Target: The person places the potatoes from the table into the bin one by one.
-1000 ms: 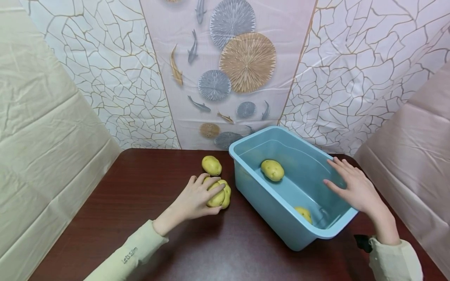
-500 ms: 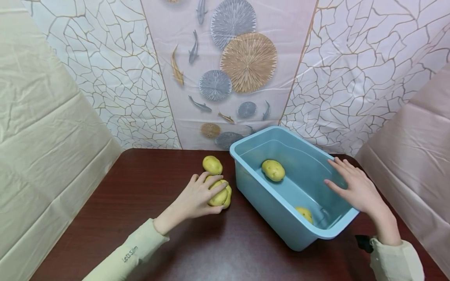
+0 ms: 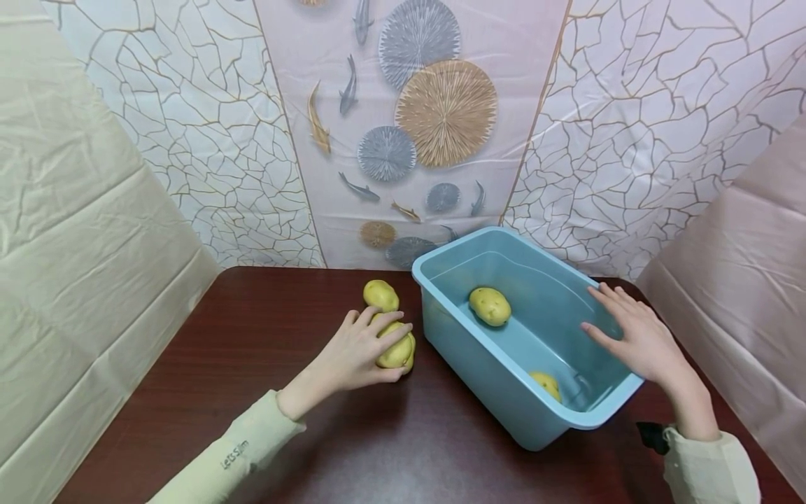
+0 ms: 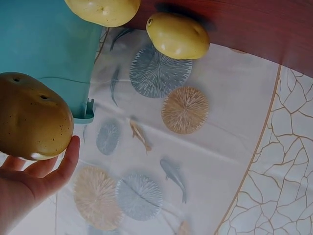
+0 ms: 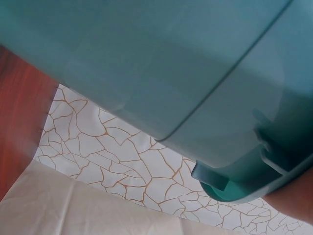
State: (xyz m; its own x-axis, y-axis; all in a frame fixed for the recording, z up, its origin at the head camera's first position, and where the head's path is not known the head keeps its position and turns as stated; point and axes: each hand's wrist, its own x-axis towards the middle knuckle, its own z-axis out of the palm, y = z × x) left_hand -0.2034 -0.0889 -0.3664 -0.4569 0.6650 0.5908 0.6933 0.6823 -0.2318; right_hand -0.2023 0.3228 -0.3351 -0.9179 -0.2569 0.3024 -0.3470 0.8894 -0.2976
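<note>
My left hand (image 3: pixel 352 353) grips a yellow potato (image 3: pixel 395 348), fingers over its top and thumb on its near side. The left wrist view shows this potato (image 4: pixel 34 117) large, with fingertips against it. Another potato (image 3: pixel 411 361) is mostly hidden behind the held one. Just beyond the hand, a further potato (image 3: pixel 380 295) lies on the table. My right hand (image 3: pixel 639 339) is at the right rim of the blue bin (image 3: pixel 478 371), its fingers extended and thumb spread over the interior. In the right wrist view the bin's outer wall (image 5: pixel 146 63) hides most of that hand.
Inside the bin lie a potato (image 3: pixel 490 306) toward the far end and another potato (image 3: pixel 545 385) near the front, partly hidden by the wall. The dark wooden table (image 3: pixel 252 350) ends at a patterned cloth backdrop (image 3: pixel 390 196), with plain cloth walls on both sides.
My left hand has shifted slightly right with its potato, which now covers more of the potato behind it. The right hand and the bin look unchanged.
</note>
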